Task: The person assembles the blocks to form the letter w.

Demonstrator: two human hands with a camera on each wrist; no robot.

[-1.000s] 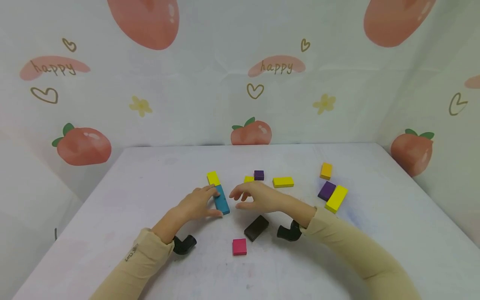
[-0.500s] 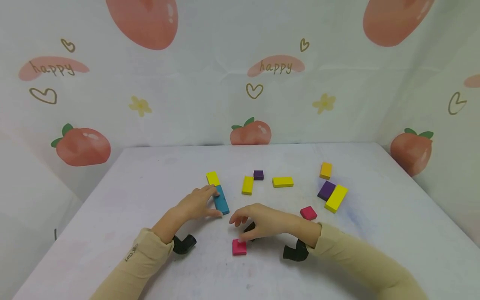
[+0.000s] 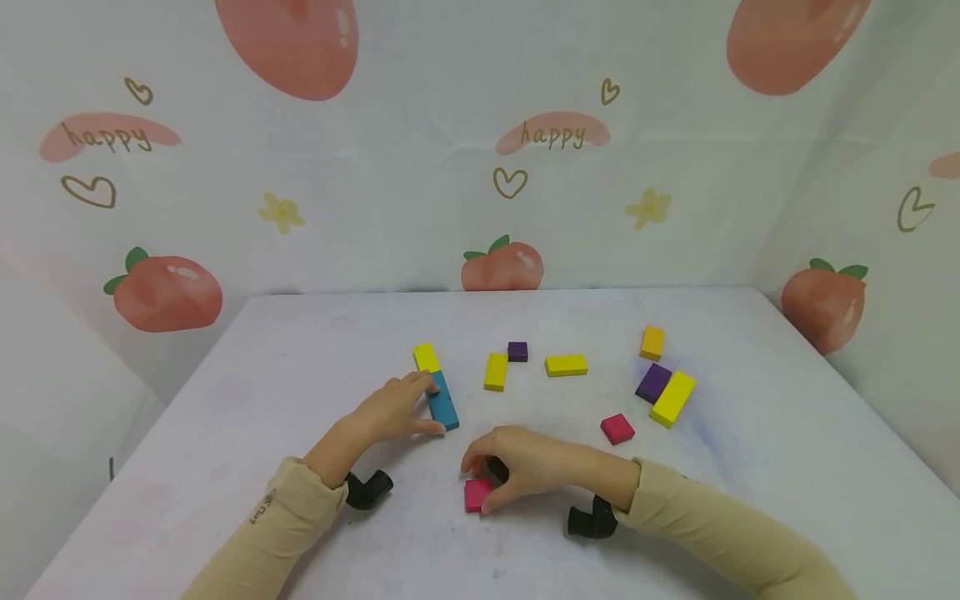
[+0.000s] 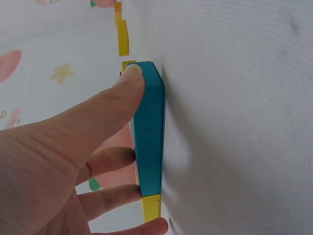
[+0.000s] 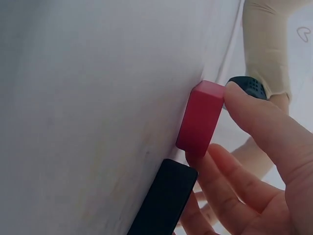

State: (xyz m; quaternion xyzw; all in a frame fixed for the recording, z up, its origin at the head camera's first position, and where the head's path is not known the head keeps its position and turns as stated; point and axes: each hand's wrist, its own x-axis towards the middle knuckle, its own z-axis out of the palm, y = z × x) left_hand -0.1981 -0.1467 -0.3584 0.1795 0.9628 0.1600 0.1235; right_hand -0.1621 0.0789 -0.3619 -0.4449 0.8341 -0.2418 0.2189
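Observation:
My left hand holds a blue rectangular block flat on the table, thumb at its near end and fingers along its far part. That block's far end meets a yellow block. My right hand has its thumb and fingers round a small pink block, pinching it at opposite ends in the right wrist view. Right beside it lies a black block, mostly covered by the hand in the head view.
Another pink block lies to the right. Farther back are two yellow blocks and a small purple block. At the right sit a purple block, a yellow block and an orange block. Black wrist cameras hang under both sleeves.
My right hand has come nearer, passing over the black block to the pink block, and its fingers have closed round that block. The left hand and blue block have stayed put.

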